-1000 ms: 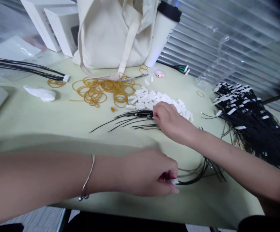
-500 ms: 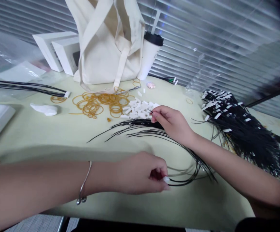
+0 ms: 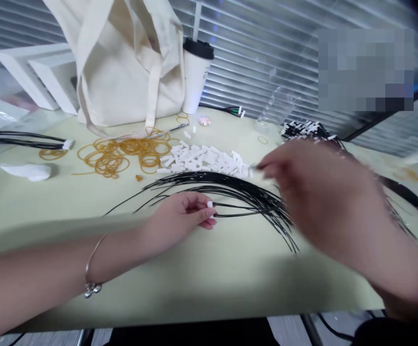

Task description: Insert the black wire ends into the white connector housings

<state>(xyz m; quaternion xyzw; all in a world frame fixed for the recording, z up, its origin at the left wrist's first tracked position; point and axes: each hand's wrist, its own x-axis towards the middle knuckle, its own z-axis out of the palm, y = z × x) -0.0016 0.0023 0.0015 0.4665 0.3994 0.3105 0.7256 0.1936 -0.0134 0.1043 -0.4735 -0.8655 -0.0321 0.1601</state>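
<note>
Connector [image 3: 210, 205], white rectangular plastic, centre | my left hand [image 3: 189, 212] pinches it, thin black wires [image 3: 236, 215] trailing right | my right hand [image 3: 322, 192], farther right, blurred: I can't tell its grip remotely

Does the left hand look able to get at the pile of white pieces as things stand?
Probably yes: only low-lying black wires separate the left hand from the pile, though that hand holds a white connector.
</note>
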